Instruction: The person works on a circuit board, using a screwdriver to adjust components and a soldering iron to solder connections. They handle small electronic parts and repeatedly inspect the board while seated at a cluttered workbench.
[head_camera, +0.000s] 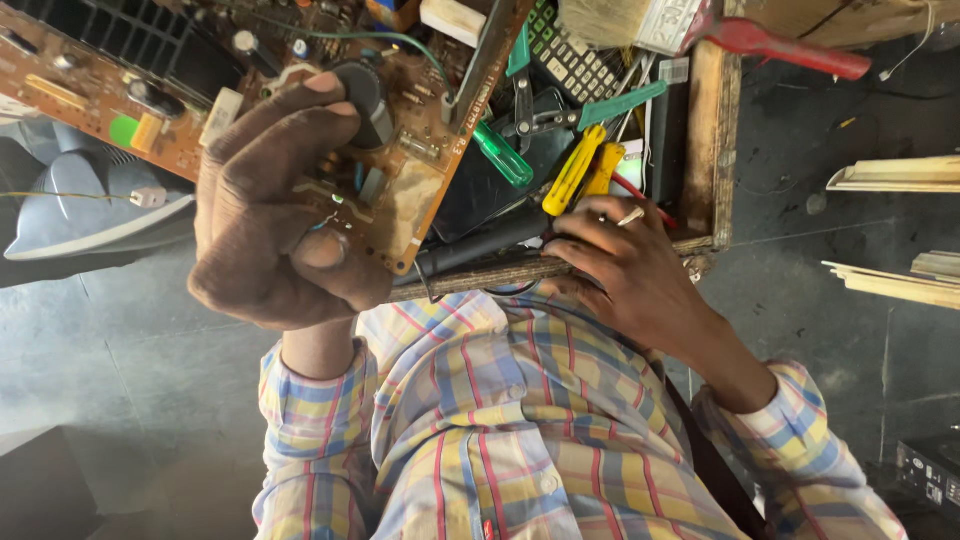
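While left hand (275, 210) pinches brown circuit board (400, 190) by its corner, right hand (625, 265) curls fingers among yellow-handled tools (575, 170) in wooden tray (712, 130), white barcode sticker (675, 70) by tray wall.

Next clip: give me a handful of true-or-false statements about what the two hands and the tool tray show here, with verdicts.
1. The left hand grips a brown circuit board. True.
2. The right hand is holding the red-handled brush. False: the brush lies at the far end of the tray, untouched; the right hand reaches in among the tools by the yellow-handled screwdriver.
3. A green-handled screwdriver lies in the wooden tray. True.
4. The person wears a plain white shirt. False: the shirt is checked in yellow, blue and red.
5. The circuit board lies flat on the floor. False: it is held up in the left hand.
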